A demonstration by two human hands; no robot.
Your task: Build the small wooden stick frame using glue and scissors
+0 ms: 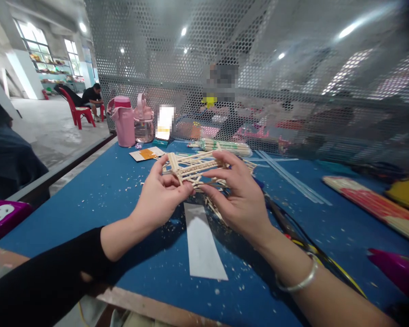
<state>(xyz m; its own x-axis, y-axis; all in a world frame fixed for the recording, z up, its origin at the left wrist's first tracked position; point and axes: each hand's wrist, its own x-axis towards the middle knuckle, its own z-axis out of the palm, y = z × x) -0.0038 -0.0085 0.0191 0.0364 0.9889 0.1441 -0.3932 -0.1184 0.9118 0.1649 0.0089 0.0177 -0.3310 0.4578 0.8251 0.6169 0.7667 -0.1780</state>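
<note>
A small structure of thin pale wooden sticks (pixel 194 169) is held just above the blue table (pixel 122 227). My left hand (pixel 160 193) grips its left end, with the thumb below and the fingers behind. At its right side my right hand (pixel 241 190) holds it between thumb and fingers. Loose sticks lie behind and beneath the structure, partly hidden by my hands. A white paper strip (pixel 204 245) lies flat on the table below my hands, between my forearms.
Behind stand a pink jug (pixel 124 122), a clear bottle (pixel 144 125) and a phone (pixel 164 125) before a perforated metal screen (pixel 177 59). Bundled sticks (pixel 225 146) lie at the back, a red-and-white pack (pixel 375 204) at right. Dark cables (pixel 293 222) run near my right forearm. Someone sits far left.
</note>
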